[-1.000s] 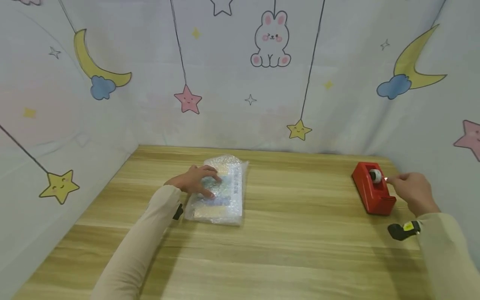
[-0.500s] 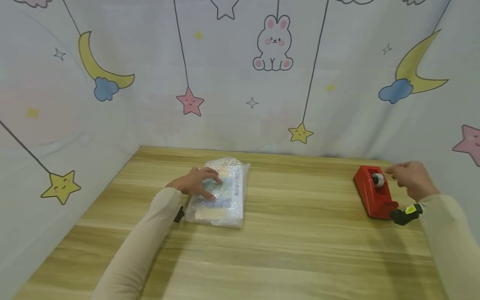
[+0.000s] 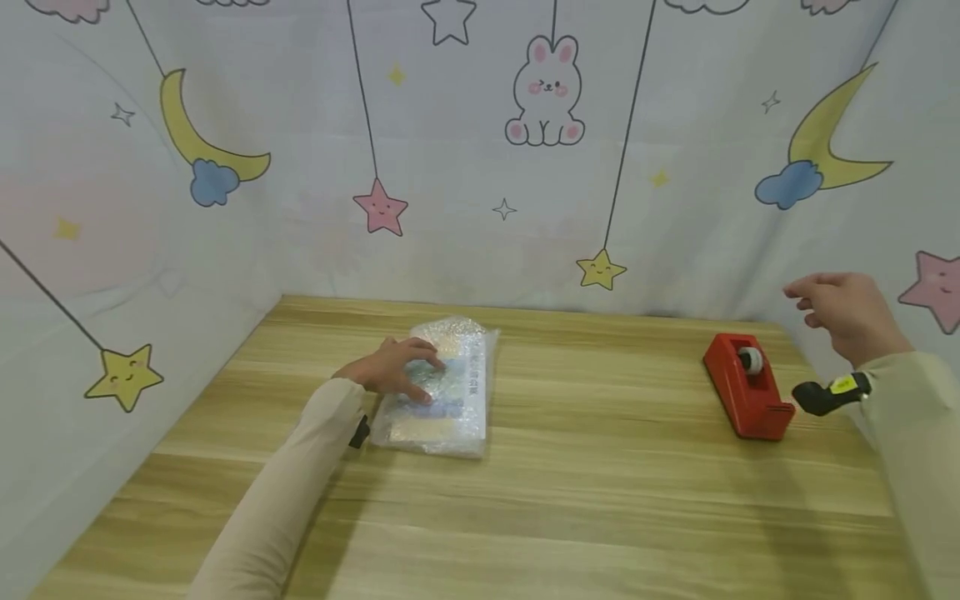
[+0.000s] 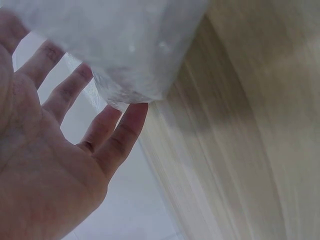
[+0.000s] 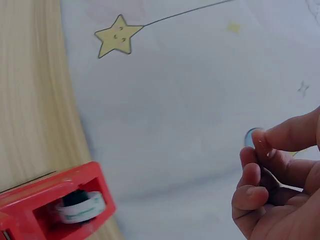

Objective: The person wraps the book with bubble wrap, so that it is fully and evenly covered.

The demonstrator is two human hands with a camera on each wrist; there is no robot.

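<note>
A flat, book-like package in bubble wrap (image 3: 471,408) lies on the table left of centre, its printed cover showing through. My left hand (image 3: 390,367) rests on its left part with fingers spread; in the left wrist view, fingertips touch the wrap's edge. A red tape dispenser (image 3: 750,396) with a small tape roll (image 3: 751,360) stands at the right. Above and to the right of it, my right hand (image 3: 851,312) is raised. Its thumb and forefinger pinch together in the right wrist view, with a faint glint of clear tape (image 5: 261,142) at the tips.
The wooden table (image 3: 600,467) ends at a white curtain (image 3: 450,250) with printed stars, moons and a rabbit. This cloth also closes in the left and right sides. The dispenser stands near the table's right edge.
My right hand has risen from beside the dispenser's roll, up and to the right, still pinching. My left hand and the package have stayed in place.
</note>
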